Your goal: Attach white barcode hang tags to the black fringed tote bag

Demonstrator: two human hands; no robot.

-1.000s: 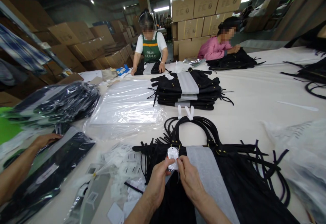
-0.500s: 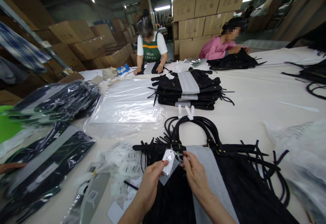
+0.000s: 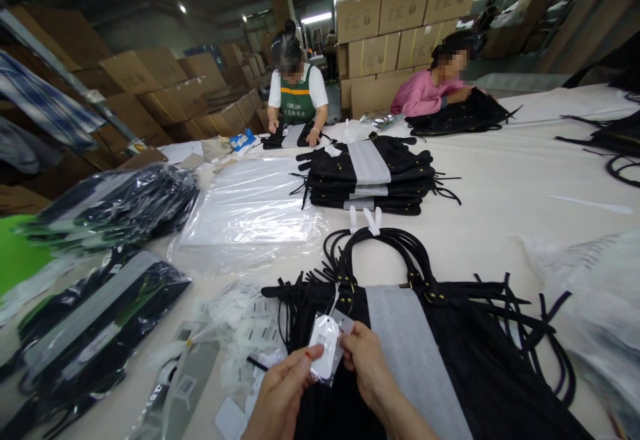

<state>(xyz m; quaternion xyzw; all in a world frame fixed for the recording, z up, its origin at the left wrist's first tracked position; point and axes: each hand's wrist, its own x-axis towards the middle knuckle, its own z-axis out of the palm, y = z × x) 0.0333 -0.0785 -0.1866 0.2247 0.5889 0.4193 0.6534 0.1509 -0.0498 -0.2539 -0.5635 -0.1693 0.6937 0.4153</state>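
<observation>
White tag: between the two hands at the dial's centre, in front of the black bag; judged feather-light, a thin card that bends little.
Clear sleeve: encloses the tag; glossy, so probably slippery and easily creased.
Left hand: at 7 o'clock, grasping the tag by its lower edge, thumb flat on the face.
Right hand: at 3 o'clock, fingers closed on the edge of a grey card behind the tag.
Pale cord: rises toward 12 o'clock to the bag's handles; likely limp, better not tugged.
Best hold: by the tag's side edges, I judge, leaving the cord slack.
Bag: spread on the surface toward 4 o'clock, a grey strip across it; it looks soft and floppy, the handles its firmest hold.
Folded stack: other black bags at 12 o'clock, well apart from the hands.
</observation>
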